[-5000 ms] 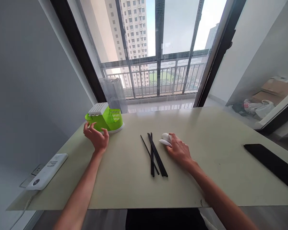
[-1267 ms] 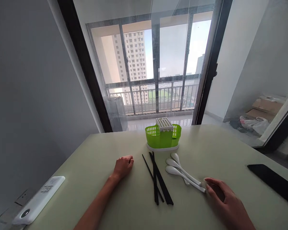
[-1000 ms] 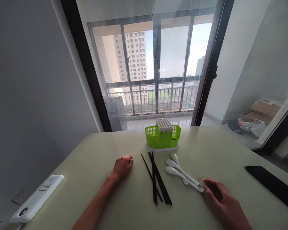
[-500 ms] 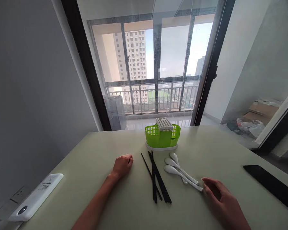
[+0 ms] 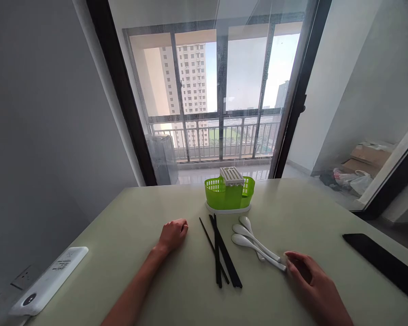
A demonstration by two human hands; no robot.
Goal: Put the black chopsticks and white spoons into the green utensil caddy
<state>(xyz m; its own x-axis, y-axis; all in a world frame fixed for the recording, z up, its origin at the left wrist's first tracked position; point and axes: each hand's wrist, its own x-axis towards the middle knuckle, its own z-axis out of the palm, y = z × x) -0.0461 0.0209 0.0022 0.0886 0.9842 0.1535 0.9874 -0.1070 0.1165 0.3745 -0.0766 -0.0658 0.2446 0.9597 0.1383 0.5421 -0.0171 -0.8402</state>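
Observation:
My left hand [image 5: 172, 234] rests on the pale table [image 5: 136, 217] as a loose fist, holding nothing, just left of several black chopsticks [image 5: 221, 251]. To their right lie three white spoons [image 5: 255, 244], bowls toward the window. My right hand [image 5: 311, 283] lies by the spoon handles' near ends, fingers curled down, fingertips almost touching the nearest handle. A green cutlery holder [image 5: 229, 194] with a white slotted insert stands upright beyond the chopsticks and spoons.
A white power strip [image 5: 49, 280] lies at the table's left edge. A black flat object [image 5: 382, 260] lies at the right edge. Behind the table are a glass balcony door, a railing and high-rise buildings. Boxes and bags sit on the floor at the right.
Five seconds ago the holder stood at the far left by my left hand and my right hand covered the spoons. Over the last second the hands and objects stay put.

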